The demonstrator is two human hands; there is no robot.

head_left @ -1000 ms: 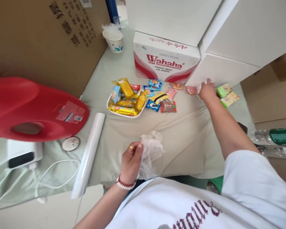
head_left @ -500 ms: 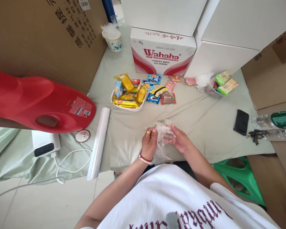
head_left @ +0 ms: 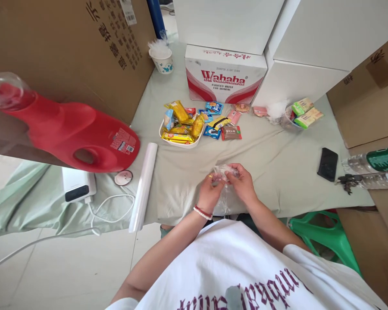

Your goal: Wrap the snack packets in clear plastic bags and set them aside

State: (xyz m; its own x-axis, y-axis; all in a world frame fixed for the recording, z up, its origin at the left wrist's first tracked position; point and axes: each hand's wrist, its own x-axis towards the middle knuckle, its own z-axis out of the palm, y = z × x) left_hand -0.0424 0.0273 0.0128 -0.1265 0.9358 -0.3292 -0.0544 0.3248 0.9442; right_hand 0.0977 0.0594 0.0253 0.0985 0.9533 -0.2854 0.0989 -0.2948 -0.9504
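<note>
My left hand (head_left: 210,192) and my right hand (head_left: 242,183) meet over the near part of the cloth-covered surface (head_left: 278,159). Both pinch a thin clear plastic bag (head_left: 224,189), which hangs down between them toward my shirt. The left wrist wears a bead bracelet. Farther back stands a white dish (head_left: 181,142) filled with yellow snack packets, with several small wrapped snacks (head_left: 221,125) lying loose on the cloth to its right.
A red jug (head_left: 71,133) lies on its side at the left, beside a power bank (head_left: 77,189) with cable and a roll of clear film (head_left: 144,185). A Wahaha carton (head_left: 224,79), paper cup (head_left: 163,60), black phone (head_left: 327,163), water bottles (head_left: 375,168) and green stool (head_left: 323,234) surround the area.
My right hand came back from the far packets by the white box and joined the left on the plastic bag; both hands now bunch it closer together.
</note>
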